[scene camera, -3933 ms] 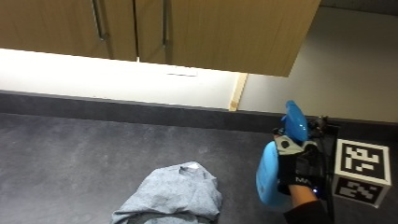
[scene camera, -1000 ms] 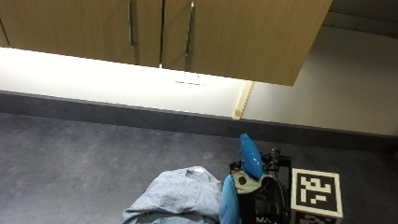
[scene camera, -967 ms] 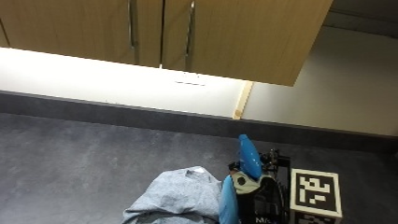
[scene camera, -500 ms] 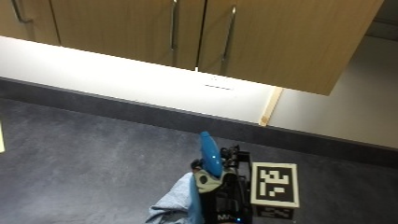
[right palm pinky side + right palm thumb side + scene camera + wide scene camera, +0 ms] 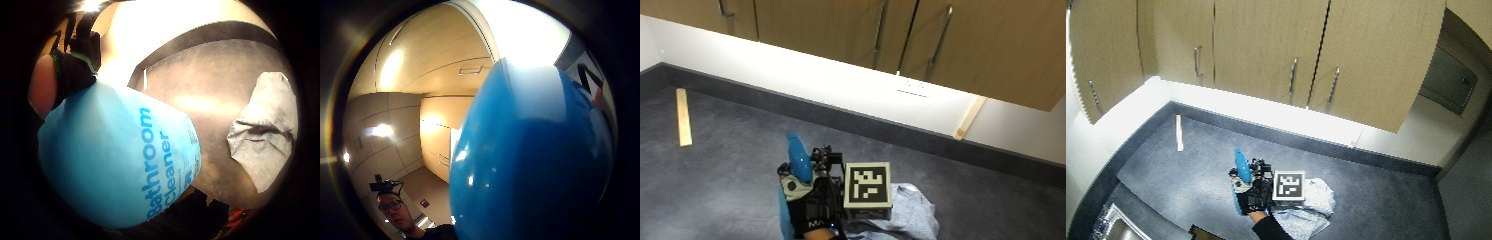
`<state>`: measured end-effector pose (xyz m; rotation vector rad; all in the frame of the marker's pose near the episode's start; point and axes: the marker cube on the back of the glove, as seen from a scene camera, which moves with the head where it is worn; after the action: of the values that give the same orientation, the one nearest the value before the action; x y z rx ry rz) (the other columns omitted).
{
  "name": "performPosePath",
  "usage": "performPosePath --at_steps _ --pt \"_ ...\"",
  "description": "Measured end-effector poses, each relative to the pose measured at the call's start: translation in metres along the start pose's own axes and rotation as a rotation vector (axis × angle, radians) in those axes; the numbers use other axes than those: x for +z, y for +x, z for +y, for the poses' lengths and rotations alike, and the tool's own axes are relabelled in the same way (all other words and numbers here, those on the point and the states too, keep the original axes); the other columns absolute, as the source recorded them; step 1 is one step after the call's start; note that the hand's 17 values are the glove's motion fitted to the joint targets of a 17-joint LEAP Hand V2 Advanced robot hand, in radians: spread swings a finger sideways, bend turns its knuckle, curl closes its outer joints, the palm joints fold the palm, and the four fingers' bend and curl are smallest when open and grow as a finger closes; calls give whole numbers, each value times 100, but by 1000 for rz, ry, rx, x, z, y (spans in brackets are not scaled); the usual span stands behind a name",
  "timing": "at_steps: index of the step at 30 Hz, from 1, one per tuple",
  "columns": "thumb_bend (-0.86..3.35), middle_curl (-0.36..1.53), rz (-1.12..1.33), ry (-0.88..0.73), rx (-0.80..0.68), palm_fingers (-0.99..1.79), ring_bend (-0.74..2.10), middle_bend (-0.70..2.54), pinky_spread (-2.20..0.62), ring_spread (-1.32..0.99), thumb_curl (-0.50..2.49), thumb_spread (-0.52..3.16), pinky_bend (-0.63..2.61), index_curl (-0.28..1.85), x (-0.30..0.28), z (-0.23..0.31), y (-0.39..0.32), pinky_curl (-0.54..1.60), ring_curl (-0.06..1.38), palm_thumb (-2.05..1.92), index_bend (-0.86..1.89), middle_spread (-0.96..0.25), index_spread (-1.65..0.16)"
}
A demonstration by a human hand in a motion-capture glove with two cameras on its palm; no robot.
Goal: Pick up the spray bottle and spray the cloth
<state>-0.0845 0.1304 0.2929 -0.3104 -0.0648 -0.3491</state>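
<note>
Wooden cupboards (image 5: 906, 35) hang over a dark grey counter (image 5: 720, 170), with a pale strip of wood (image 5: 683, 117) lying near the back wall. Off the counter, the gloved right hand (image 5: 810, 210) has its fingers wrapped round the blue spray bottle (image 5: 798, 160), nozzle end uppermost; the little finger side palm view shows the bottle's body, lettered "Bathroom Cleaner", close against the palm. The crumpled grey-blue cloth (image 5: 906, 215) lies on the counter just beside the hand, on its right. Picking up looks done, so the step in hand is aiming. The next move likely calls for turning the nozzle toward the cloth and squeezing the trigger. Compared with half a second ago, the outside camera has swung, so the wood strip is now in view; the bottle remains held upright beside the cloth.
</note>
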Motion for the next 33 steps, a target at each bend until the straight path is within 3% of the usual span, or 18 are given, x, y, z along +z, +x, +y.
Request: performPosePath --at_steps 13,33 --pt "-2 56 85 -11 35 110 19 22 8 -8 74 51 17 61 8 20 77 38 48 120 29 -5 -15" --pt "-1 56 48 -44 82 106 19 23 8 -9 75 58 14 62 15 21 91 32 49 123 29 -4 -15"
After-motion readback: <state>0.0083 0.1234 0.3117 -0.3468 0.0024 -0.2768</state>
